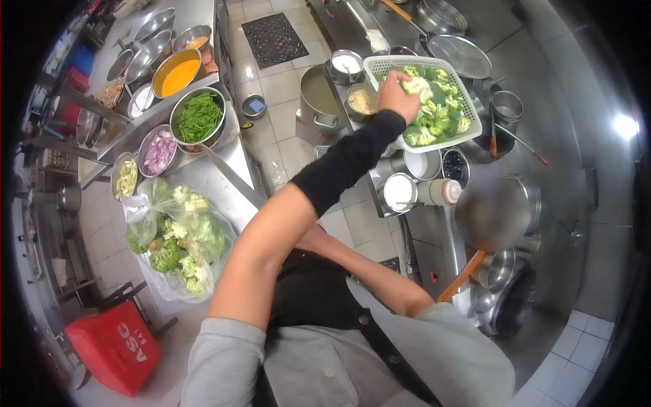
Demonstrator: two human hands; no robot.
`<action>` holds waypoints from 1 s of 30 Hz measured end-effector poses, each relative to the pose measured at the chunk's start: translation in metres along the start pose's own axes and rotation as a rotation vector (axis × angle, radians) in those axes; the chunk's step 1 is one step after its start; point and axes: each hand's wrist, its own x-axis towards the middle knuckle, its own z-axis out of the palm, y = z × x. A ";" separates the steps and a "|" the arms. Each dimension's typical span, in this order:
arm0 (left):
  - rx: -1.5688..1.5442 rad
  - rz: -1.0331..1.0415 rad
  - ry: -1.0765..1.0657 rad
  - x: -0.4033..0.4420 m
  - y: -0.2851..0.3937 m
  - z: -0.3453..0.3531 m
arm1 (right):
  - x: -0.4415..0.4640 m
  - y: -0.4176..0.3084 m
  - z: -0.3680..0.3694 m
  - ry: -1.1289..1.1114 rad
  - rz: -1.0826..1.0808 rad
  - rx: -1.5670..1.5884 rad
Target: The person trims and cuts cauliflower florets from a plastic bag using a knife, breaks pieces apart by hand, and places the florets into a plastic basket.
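Note:
My left hand [399, 98], on an arm with a black sleeve, reaches across to the upper right and closes on a pale green broccoli floret [415, 86] over the broccoli heap. The florets fill a white perforated basket [472, 102]. Underneath my left forearm, my right hand [314, 239] shows only in part. A long knife blade [234, 178] runs from it toward the steel counter; the grip on the handle is hidden. Left of the blade, a clear plastic bag [220, 234] holds broccoli and cauliflower pieces [169, 254].
Bowls of cut green vegetables [198, 117], chopped onion [160, 150] and orange liquid [178, 74] line the left counter. A tall pot [319, 95] stands beside the basket. Below it are a white-filled container [401, 192], a squeeze bottle [444, 192] and a wok [495, 214].

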 end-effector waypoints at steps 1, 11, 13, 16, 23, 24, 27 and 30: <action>0.070 0.047 0.064 0.017 0.009 0.001 | 0.004 -0.002 0.001 0.009 -0.016 -0.006; -0.268 -0.405 -0.415 0.083 -0.042 -0.044 | 0.014 0.005 0.022 0.147 -0.058 -0.120; -0.009 -0.299 -0.449 0.083 -0.048 -0.071 | 0.009 -0.009 0.021 0.136 0.028 -0.090; 0.108 -0.079 -0.377 0.047 -0.034 -0.127 | 0.012 -0.011 0.024 0.069 0.144 -0.035; -0.254 -0.079 -0.372 -0.129 0.099 -0.295 | 0.028 -0.004 0.027 -0.041 0.047 0.006; -0.244 -0.081 -0.307 -0.150 0.100 -0.313 | 0.034 -0.015 0.024 -0.038 0.091 0.118; -0.009 -0.133 -0.077 -0.213 0.083 -0.375 | 0.052 -0.046 0.019 0.004 0.273 0.378; 0.327 -0.227 0.279 -0.279 0.029 -0.436 | 0.057 -0.066 0.011 -0.035 0.315 0.234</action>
